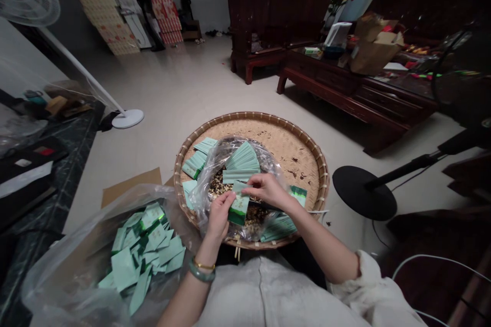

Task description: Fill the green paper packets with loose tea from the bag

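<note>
My left hand [220, 213] pinches the left edge of a small green paper packet [239, 206]. My right hand [268, 190] has its fingers closed on the top edge of the same packet. Beneath them an opened clear plastic bag [207, 173] holds dried, tea-like bits [217, 184], with a fanned stack of pale green packets [242, 157] on top. The bag sits in a round woven bamboo tray [303, 138]. More packet stacks [195, 164] lie along the tray's left side, and another bundle [279, 227] is at the lower right.
A large clear bag [72, 260] full of loose green packets [153, 242] stands at left. A white fan's base [128, 118] is beyond it; a black fan's base [364, 192] stands to the right. A dark wooden table [345, 87] and chair [249, 25] are farther off.
</note>
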Demonstrator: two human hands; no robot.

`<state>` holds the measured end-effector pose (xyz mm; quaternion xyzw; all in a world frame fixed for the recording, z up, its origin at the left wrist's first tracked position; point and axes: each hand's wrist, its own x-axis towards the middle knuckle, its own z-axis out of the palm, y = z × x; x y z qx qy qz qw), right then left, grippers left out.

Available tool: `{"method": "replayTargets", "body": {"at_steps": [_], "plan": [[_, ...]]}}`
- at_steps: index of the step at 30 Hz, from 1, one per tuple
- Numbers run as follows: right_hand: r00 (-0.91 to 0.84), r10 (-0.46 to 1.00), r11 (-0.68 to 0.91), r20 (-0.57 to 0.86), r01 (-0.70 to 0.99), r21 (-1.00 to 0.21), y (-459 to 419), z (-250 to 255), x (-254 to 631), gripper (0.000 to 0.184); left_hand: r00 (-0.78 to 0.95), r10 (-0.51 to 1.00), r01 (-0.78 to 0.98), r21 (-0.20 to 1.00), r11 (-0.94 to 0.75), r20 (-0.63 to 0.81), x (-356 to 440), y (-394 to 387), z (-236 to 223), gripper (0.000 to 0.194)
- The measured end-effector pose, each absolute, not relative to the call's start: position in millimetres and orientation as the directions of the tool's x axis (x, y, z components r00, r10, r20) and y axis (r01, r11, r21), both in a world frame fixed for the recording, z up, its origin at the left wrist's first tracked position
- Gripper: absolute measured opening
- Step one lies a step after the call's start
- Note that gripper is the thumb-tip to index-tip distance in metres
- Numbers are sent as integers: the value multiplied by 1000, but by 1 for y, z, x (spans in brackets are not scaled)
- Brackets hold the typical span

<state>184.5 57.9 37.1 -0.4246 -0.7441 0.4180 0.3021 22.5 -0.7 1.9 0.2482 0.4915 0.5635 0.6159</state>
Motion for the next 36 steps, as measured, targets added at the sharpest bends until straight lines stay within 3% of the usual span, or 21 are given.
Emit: {"method": "replayTargets", "body": {"at_steps": [4,7,12,15,18,21,26,30,36], "plan": [[-366,931,120,12,272,-955,56,33,182,27,90,924,-371,848,377,-371,23,-7,6,45],[-368,930,97,5,232,-968,56,33,182,30,123,911,-293,862,413,-394,22,-10,7,41],[-530,844,58,-81,240,-969,59,47,196,52,67,970,-46,971,236,-232,15,-8,7,29],[-676,735,193,-51,281,-940,52,69,204,40,73,992,135,986,96,-106,9,-6,8,27],[-744,663,438,78,302,-846,32,96,203,17,158,987,160,987,8,-34,3,-6,9,24],[-755,648,578,100,401,-711,6,119,194,17,232,972,159,984,-78,40,-2,-7,10,25],[-744,661,664,94,522,-535,-21,136,184,17,330,939,204,965,-167,93,-5,-10,19,13],[-726,682,680,86,587,-440,-25,141,183,13,345,933,214,960,-181,99,-4,-12,25,15],[-696,707,651,-127,710,-269,-19,142,177,14,308,950,262,955,-141,55,-6,-13,19,19]]}}
